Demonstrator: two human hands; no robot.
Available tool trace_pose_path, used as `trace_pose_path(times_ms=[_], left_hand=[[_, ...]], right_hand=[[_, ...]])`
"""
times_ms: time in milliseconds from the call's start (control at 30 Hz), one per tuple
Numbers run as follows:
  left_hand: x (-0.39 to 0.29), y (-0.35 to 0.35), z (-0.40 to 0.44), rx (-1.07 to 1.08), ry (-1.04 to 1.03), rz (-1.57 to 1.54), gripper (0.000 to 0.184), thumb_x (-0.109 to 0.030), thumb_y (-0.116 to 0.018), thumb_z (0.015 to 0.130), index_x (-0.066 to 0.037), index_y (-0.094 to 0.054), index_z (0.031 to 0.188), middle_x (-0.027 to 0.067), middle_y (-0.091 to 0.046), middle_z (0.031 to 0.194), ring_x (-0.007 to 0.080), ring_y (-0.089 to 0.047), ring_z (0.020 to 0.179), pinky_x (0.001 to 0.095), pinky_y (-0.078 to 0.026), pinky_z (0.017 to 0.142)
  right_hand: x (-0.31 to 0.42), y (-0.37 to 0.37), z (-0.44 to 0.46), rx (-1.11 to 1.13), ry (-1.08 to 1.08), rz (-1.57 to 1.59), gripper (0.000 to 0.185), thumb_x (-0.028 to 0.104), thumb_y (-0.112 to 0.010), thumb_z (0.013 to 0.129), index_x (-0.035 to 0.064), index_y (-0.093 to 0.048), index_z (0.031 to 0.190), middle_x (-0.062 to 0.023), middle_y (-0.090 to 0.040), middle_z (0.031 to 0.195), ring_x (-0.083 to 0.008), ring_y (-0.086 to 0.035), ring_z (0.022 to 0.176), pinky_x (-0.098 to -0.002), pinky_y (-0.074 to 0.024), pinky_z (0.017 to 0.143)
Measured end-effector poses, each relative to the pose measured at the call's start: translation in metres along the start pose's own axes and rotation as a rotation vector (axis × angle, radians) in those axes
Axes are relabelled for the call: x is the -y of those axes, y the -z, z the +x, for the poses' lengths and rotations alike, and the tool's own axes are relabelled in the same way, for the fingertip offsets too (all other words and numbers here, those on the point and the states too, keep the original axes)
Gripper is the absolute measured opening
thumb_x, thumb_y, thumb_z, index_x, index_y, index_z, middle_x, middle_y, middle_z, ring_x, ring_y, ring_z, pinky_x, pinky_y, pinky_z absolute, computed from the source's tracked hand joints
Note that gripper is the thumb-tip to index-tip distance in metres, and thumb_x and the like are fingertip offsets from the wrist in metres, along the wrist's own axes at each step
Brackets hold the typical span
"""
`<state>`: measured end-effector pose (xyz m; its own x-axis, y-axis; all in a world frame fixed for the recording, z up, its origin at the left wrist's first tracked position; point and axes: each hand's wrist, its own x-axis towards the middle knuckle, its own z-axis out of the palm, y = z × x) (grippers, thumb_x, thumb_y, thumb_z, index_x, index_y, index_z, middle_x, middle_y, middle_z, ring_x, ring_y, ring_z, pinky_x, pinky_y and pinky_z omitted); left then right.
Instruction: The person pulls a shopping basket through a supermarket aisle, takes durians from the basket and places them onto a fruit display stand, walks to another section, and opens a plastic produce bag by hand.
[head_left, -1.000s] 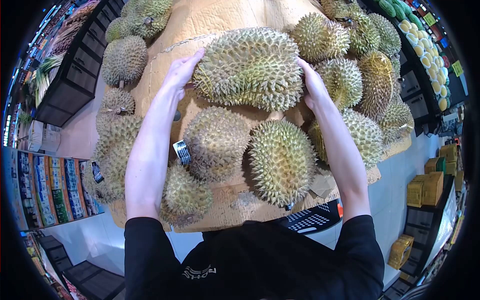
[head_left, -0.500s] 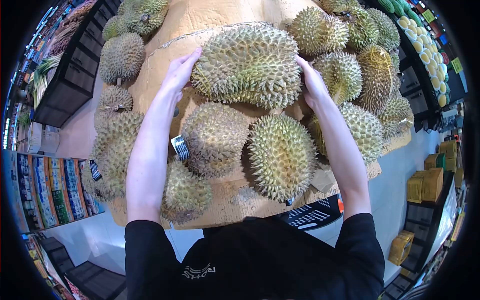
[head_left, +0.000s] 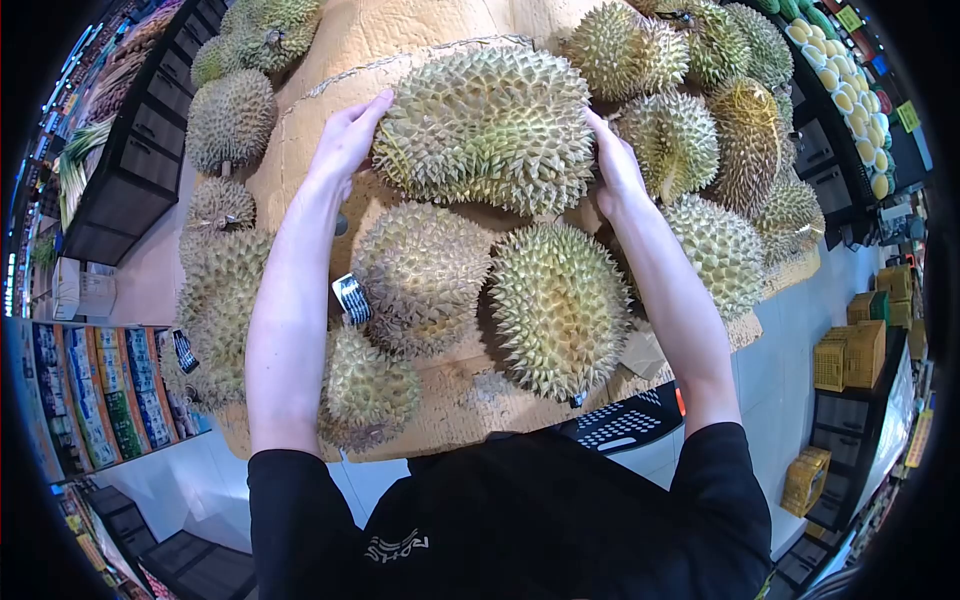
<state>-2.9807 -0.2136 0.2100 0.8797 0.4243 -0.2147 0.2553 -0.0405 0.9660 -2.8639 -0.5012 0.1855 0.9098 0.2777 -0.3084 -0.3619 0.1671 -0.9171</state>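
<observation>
A large spiky green-brown durian [head_left: 485,130] lies crosswise between my two hands. At its left end my left hand [head_left: 345,145] grips it, with the fingertips partly hidden behind the fruit. My right hand [head_left: 615,165] grips the opposite end, its fingers reaching underneath. Just below the held fruit sit a round brownish durian [head_left: 420,278] and a greener oval durian [head_left: 560,310]. A black-and-white label [head_left: 352,298] hangs beside the brownish one. A smaller durian [head_left: 368,385] rests near the front edge.
Tan cardboard [head_left: 440,25] covers the display surface. More durians stand along the left [head_left: 232,120] and right [head_left: 668,145]. A black perforated basket [head_left: 630,420] shows below the front edge. Yellow crates [head_left: 850,355] and shelves [head_left: 110,390] stand farther out.
The view has shifted slightly, so the durians appear a little farther left and up. Both hands keep their grip on the large durian.
</observation>
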Motion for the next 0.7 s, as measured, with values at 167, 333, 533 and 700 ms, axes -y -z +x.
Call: trace_pose_path(times_ms=[167,333,533,700], left_hand=[[-0.012,-0.006,0.001,-0.005,-0.022,0.096,0.059,-0.048,-0.057,0.09,-0.001,-0.055,0.127,0.0094,-0.063,0.113,0.0168,-0.061,0.099,0.0362,-0.05,0.084],[-0.015,-0.013,0.007,-0.044,-0.087,0.084,0.056,-0.044,-0.063,0.088,0.004,-0.061,0.116,0.0113,-0.068,0.098,0.0148,-0.063,0.082,0.0271,-0.05,0.071],[-0.022,-0.017,0.013,-0.035,-0.148,0.203,0.061,-0.047,-0.063,0.087,0.003,-0.059,0.121,0.0173,-0.066,0.11,0.0206,-0.062,0.1,0.0331,-0.046,0.091],[-0.029,-0.021,0.016,0.018,-0.074,0.296,0.06,-0.052,-0.058,0.088,-0.005,-0.057,0.125,0.007,-0.065,0.102,0.0144,-0.063,0.084,0.0349,-0.052,0.068]], right_hand=[[-0.002,0.001,-0.007,-0.001,-0.034,0.153,0.055,0.034,-0.068,0.084,-0.0053,-0.054,0.12,-0.0153,-0.062,0.116,-0.0239,-0.061,0.105,-0.0381,-0.0478,0.093],[-0.011,0.009,-0.005,0.047,-0.066,0.252,0.049,0.03,-0.065,0.088,-0.0027,-0.053,0.122,-0.0156,-0.061,0.118,-0.0253,-0.061,0.105,-0.0414,-0.0492,0.092],[-0.015,0.013,-0.006,0.05,-0.091,0.271,0.046,0.033,-0.059,0.092,0.0014,-0.053,0.125,-0.0144,-0.059,0.123,-0.0266,-0.058,0.111,-0.0431,-0.0457,0.097],[-0.016,0.014,-0.007,0.056,-0.147,0.294,0.046,0.036,-0.056,0.093,0.0029,-0.053,0.125,-0.0136,-0.058,0.125,-0.0265,-0.057,0.112,-0.0428,-0.0439,0.099]])
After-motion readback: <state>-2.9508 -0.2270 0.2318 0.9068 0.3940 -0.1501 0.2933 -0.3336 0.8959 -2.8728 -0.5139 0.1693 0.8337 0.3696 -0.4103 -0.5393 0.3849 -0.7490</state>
